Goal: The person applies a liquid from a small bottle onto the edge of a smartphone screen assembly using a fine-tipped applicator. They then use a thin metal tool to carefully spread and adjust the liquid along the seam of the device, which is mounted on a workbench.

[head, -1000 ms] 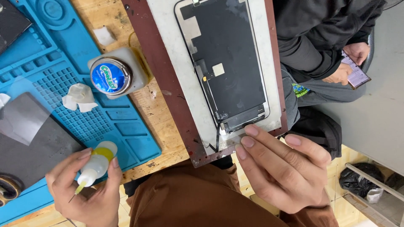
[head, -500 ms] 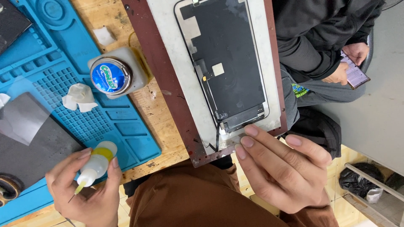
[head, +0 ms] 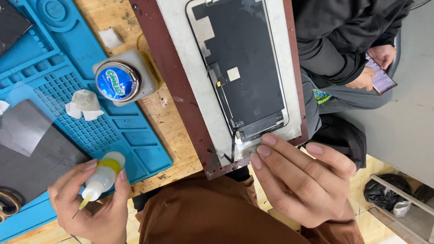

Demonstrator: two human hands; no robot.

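Note:
A black phone screen panel (head: 246, 63) lies face down on a pale plate with a dark red frame (head: 174, 86). My right hand (head: 300, 178) rests at the plate's near end, its fingertips pressing the panel's lower edge and flex cable. My left hand (head: 92, 205) grips a small clear squeeze bottle (head: 103, 175) with a yellow band and a fine needle tip that points down and to the left. The bottle is held over the near edge of a blue work mat (head: 68, 95), away from the panel.
A white pump dispenser with a blue round top (head: 123, 81) stands on the wooden table. Crumpled white wipes (head: 83, 105) and a dark slab (head: 31, 153) lie on the mat. Another person sits at the right holding a phone (head: 382, 74). My brown trousers (head: 208, 217) are below.

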